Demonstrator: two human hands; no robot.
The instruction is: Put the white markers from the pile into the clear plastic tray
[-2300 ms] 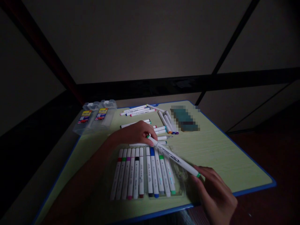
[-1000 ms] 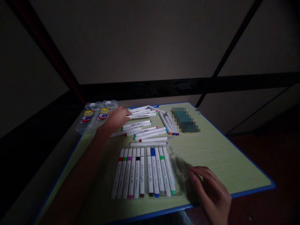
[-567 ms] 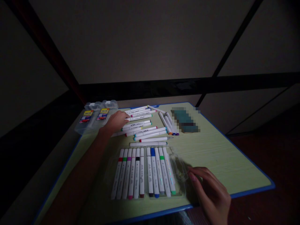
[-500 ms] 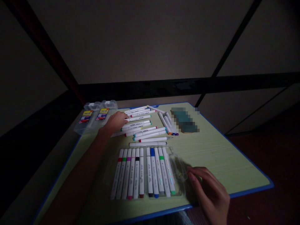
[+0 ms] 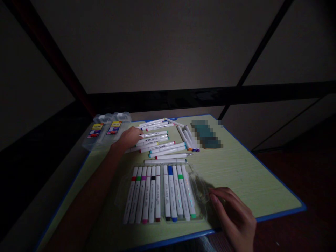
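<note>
My left hand reaches to the far left of a pile of loose white markers, its fingers closed on the left end of one white marker. My right hand lies with fingers apart at the right edge of a clear plastic tray and touches it. Inside the tray lie several white markers side by side with coloured bands and caps. One marker lies crosswise just above the tray.
The pale green table has a blue edge. Two clear plastic cases with yellow labels stand at the far left corner. A blurred teal object lies at the far right. A dark rail runs behind the table.
The marker held between both hands 2.3 s ago now lies in the tray. My left hand has reached to the loose pile and draws one marker slightly nearer. My right hand stays by the tray.
</note>
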